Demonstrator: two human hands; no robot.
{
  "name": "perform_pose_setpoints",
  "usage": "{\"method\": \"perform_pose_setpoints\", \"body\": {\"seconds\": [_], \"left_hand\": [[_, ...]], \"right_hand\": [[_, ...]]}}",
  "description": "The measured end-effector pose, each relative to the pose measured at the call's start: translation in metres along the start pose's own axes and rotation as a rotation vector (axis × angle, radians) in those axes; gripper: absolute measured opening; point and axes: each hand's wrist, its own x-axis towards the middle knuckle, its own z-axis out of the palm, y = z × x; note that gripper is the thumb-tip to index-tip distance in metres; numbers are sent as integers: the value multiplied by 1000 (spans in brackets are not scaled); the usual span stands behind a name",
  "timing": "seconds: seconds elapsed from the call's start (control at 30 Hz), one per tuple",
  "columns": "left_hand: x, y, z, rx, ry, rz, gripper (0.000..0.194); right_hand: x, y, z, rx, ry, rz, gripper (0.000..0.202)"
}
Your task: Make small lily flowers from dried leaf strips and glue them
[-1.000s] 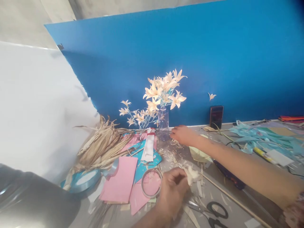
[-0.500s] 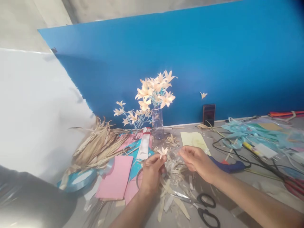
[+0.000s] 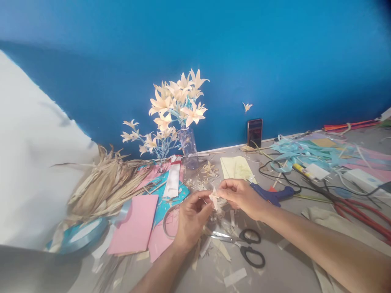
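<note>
Between my two hands is a small cream flower (image 3: 215, 200) with pointed petals, which looks made of dried husk. My left hand (image 3: 193, 217) grips it from the left, thumb and forefinger at its base. On the other side my right hand (image 3: 241, 196) is closed, its fingertips pinched at the flower's upper petals. Dried husk scraps lie beneath both hands. Just below them, black-handled scissors (image 3: 236, 240) rest on the table. A roll of tape (image 3: 166, 223) stands partly behind my left hand, and a blue glue gun (image 3: 273, 195) lies beyond my right wrist.
A clear bottle (image 3: 188, 146) holds a bunch of cream flowers (image 3: 179, 97). Dried husks (image 3: 106, 179), a blue ribbon roll (image 3: 84, 236) and pink paper (image 3: 134, 226) lie left. A phone (image 3: 254, 132) leans on the blue backboard (image 3: 275, 53). Cables and blue ribbons (image 3: 293, 152) spread right.
My right hand has moved left to the flower in my left hand and now touches its petals. The flower has turned. The view has tilted down and shifted right.
</note>
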Motion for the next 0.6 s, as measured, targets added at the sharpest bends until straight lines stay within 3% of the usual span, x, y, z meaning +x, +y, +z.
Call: {"method": "perform_pose_setpoints", "body": {"seconds": [0.13, 0.3, 0.4, 0.6], "left_hand": [[0, 1, -1, -8, 19, -40, 27], [0, -1, -2, 86, -15, 90, 5], [-1, -3, -4, 124, -56, 124, 2], [0, 2, -6, 97, -44, 16, 7]], "right_hand": [[-1, -1, -2, 16, 5, 22, 38], [-3, -3, -2, -66, -18, 29, 37], [-4, -5, -1, -122, -6, 18, 34], [-5, -2, 0, -140, -5, -21, 39]]}}
